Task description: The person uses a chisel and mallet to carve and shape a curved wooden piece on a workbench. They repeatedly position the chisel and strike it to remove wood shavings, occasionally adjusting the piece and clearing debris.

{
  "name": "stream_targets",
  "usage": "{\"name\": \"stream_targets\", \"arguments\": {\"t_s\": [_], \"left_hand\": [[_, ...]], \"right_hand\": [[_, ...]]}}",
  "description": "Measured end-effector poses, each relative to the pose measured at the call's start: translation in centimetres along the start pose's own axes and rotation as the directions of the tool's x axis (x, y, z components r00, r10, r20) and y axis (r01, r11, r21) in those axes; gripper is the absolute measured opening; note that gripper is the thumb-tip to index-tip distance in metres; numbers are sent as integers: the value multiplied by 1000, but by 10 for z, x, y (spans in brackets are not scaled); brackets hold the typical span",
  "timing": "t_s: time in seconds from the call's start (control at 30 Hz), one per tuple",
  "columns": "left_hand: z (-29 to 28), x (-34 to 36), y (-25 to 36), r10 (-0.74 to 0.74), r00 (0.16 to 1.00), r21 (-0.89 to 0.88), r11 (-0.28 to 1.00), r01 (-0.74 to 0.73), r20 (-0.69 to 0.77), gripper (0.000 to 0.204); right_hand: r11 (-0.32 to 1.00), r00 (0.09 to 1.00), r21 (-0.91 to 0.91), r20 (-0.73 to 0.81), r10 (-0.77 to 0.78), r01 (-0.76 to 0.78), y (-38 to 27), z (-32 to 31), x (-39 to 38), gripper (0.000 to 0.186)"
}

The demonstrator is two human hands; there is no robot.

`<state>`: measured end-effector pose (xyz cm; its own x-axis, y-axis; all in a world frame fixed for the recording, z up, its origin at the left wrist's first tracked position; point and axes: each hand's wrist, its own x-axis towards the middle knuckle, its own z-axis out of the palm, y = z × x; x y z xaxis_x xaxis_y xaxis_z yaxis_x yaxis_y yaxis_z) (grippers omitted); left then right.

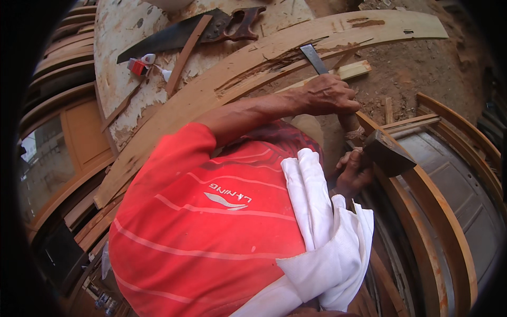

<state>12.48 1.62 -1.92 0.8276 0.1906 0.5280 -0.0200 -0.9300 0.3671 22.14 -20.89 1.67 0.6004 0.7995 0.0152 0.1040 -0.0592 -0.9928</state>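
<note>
My left hand (326,96) is closed round a chisel (315,58). Its flat metal blade points up and left over the wooden plank (211,84), and the frayed end of its handle sticks out below my fist. Whether the blade touches the wood I cannot tell. My right hand (350,171) grips a hammer-like tool (390,153) with a dark, flared head, held just below and right of the chisel's handle end. Much of that tool's handle is hidden. The long plank curves across the view and has rough, split patches along its surface.
A handsaw (195,34) lies on the worn board (119,63), by a thin wooden strip (188,55) and a small red-and-white item (138,66). Curved timber frames (443,222) stand at right beside a grey panel (454,185). Stacked wood lines the left. White cloth (327,253) hangs by my right arm.
</note>
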Motion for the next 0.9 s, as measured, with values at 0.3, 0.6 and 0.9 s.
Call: {"name": "stream_targets", "arguments": {"t_s": [0.3, 0.6, 0.9], "left_hand": [[-33, 6, 6, -107, 988, -128, 987, 93, -113, 20], [-46, 11, -2, -213, 940, -255, 956, 144, -268, 29], [-45, 5, -1, -161, 967, -174, 977, 127, -199, 27]], "right_hand": [[999, 999, 18, 16, 28, -28, -1, -11, -2, 31], [912, 909, 59, -126, -397, 407, -27, -2, 3, 42], [860, 974, -497, -114, -196, 114, -34, 15, 3, 23]]}}
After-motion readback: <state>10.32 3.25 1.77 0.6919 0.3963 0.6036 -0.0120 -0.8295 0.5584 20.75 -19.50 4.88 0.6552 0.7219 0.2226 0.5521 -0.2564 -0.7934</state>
